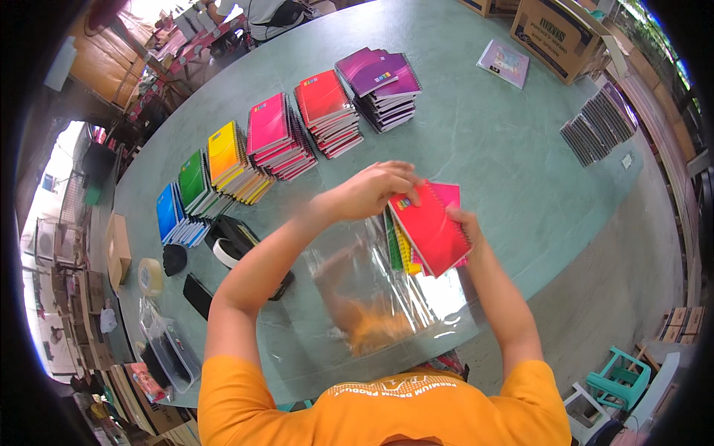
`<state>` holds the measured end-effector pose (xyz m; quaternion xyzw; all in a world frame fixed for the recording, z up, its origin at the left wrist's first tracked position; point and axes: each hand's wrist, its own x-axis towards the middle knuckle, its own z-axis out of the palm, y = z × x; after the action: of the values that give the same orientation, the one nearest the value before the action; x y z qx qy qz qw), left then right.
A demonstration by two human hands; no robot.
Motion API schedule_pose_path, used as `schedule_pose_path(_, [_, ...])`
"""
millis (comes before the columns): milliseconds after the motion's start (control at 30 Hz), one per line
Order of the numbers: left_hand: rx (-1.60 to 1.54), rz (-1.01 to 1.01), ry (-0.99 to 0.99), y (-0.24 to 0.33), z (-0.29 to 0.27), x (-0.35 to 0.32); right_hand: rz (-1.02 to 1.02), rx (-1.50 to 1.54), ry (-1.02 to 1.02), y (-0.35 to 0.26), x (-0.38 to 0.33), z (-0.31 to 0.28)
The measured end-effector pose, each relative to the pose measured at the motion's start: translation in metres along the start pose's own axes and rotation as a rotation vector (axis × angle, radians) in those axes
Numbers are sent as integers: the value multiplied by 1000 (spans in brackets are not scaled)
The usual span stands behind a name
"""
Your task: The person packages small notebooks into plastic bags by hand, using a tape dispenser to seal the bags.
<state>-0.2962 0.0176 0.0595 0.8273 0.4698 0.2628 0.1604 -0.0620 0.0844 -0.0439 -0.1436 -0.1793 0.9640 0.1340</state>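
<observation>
A small fan of spiral notebooks is held over the table in front of me. A red notebook (435, 234) lies on top, with pink, yellow (406, 251) and green (393, 241) ones showing from beneath. My right hand (468, 229) grips their right edge, thumb on the red cover. At the upper left corner, my left hand (387, 186) has its fingers bent over the red notebook's top edge. Below them a clear plastic sheet or bag (372, 297) lies on the table, shiny and creased.
Stacks of blue (171, 212), green (195, 178), yellow (225, 152), pink (269, 126), red (323, 97) and purple notebooks (387, 78) line the table's far left. Tape (150, 276) and a plastic bin (175, 357) stand left; a carton (558, 37) and notebook pile (599, 126) far right.
</observation>
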Motion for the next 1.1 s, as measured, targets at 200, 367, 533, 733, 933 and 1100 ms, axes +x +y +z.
schedule_pose_path(200, [833, -477, 433, -107, -36, 34, 14, 237, -153, -12, -10, -1])
schedule_pose_path(367, [643, -445, 765, -45, -46, 58, -80, 30, 161, -65, -9, -7])
schedule_pose_path(533, [578, -68, 135, 60, 46, 53, -52, 37, 99, -87, 15, -8])
schedule_pose_path(733, [544, -429, 396, -15, -2, 96, 153, 10, 4, -94, 30, -13])
schedule_pose_path(933, [660, -587, 329, -72, -39, 88, 179, -130, 18, -97, 52, -19])
schedule_pose_path(1100, [-151, -416, 265, -5, -41, 85, 128, 123, -94, -88, 54, -7])
